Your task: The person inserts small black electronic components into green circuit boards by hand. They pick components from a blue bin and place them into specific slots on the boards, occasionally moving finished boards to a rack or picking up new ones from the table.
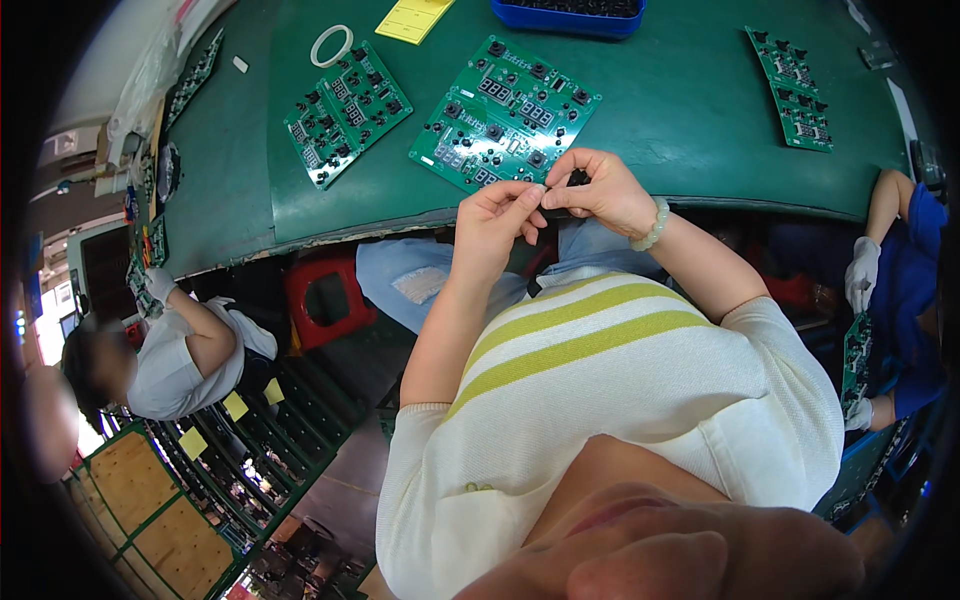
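Here, at the near edge of the green worktop [690, 110], the person's two hands met over the lap. Left hand [492, 222]: fingers drawn together, pinching one end of a small dark part [556, 200]. Right hand [600, 190]: curled shut on the other end of the same part, a pale bead bracelet [652, 226] at the wrist. The part itself was held in the air just off the worktop's edge, mostly hidden by fingertips; its kind could not be told.

Handling note, as a judgement: so small a piece would be best worked with fingertip pressure only, elbows kept in, the grip kept over the lap or worktop so a slip would not send it to the floor.

Adjacent items: large green circuit board [505, 112], just beyond the hands; second board [345, 112] to its left; roll of tape [331, 45]; yellow paper [412, 20]; blue tray [568, 15] at the far edge; a narrower board [792, 88] well to the right.

Open room: bare worktop between the large board and the right-hand board. Co-workers sat at both sides, one in a white top [185, 360], one in blue [905, 290].
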`<action>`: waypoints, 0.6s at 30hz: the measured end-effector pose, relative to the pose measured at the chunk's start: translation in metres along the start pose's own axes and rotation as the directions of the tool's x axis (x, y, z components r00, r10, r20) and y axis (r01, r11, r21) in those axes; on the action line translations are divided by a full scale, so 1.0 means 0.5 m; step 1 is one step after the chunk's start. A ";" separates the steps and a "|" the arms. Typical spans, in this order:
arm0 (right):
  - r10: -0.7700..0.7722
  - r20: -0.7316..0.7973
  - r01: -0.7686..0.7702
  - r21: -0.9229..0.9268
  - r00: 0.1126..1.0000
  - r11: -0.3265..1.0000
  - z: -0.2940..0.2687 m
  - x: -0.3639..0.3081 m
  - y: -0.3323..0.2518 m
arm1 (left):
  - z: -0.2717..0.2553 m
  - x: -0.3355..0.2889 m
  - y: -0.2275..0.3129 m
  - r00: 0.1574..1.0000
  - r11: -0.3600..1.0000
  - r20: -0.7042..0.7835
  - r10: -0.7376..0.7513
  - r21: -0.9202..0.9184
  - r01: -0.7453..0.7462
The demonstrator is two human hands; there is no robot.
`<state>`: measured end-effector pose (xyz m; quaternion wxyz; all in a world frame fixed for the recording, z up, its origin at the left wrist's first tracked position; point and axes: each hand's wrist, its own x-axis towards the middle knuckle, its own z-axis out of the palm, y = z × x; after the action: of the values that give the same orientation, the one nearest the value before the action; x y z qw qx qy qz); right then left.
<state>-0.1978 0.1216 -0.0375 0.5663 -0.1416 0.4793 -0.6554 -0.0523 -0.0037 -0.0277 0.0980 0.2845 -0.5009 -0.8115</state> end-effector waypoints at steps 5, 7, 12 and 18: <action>0.016 0.010 -0.018 0.162 1.000 0.987 -0.018 0.005 -0.006 | 0.013 0.010 0.019 1.000 0.999 -0.009 0.025 -0.039 -0.025; -0.023 -0.038 0.030 0.198 0.999 0.980 -0.034 0.015 -0.015 | 0.013 0.021 0.041 0.998 0.997 -0.009 0.069 -0.026 -0.069; -0.141 -0.108 0.160 0.183 0.984 0.970 -0.073 0.041 -0.065 | 0.006 0.082 0.091 0.970 0.960 -0.068 0.234 0.175 -0.219; -0.344 -0.252 0.283 -0.247 0.905 0.927 -0.079 0.074 -0.091 | 0.009 0.190 0.102 0.851 0.627 0.079 0.519 0.642 -0.441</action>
<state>-0.2657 0.1030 -0.0346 0.3586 -0.1767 0.5931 -0.6989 -0.1393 -0.0669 -0.0162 0.2364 0.2020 -0.7970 -0.5177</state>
